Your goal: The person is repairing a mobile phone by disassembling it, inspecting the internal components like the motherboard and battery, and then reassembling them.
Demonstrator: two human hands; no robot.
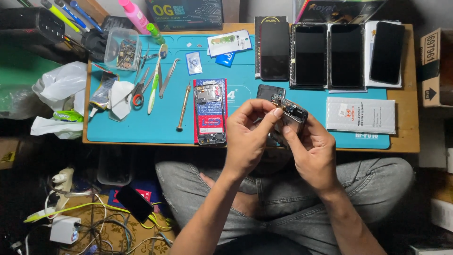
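Both hands hold a dark phone frame [293, 114] up over the near edge of the blue work mat [170, 120]. My left hand [249, 134] pinches its top corner between thumb and fingers. From below and to the right, my right hand [312, 150] grips the frame. An opened phone [209, 111] with its board showing lies on the mat just left of my hands. Between the frame and the mat's middle lies a small dark part [270, 91].
Several black phone screens [328, 54] line the mat's far right, and a white flat box [360, 114] sits near my right hand. A screwdriver [183, 106], tweezers [167, 77], scissors [139, 89] and a clear screw tub [123, 49] lie left. Cables, a charger and a phone [135, 203] are on the floor.
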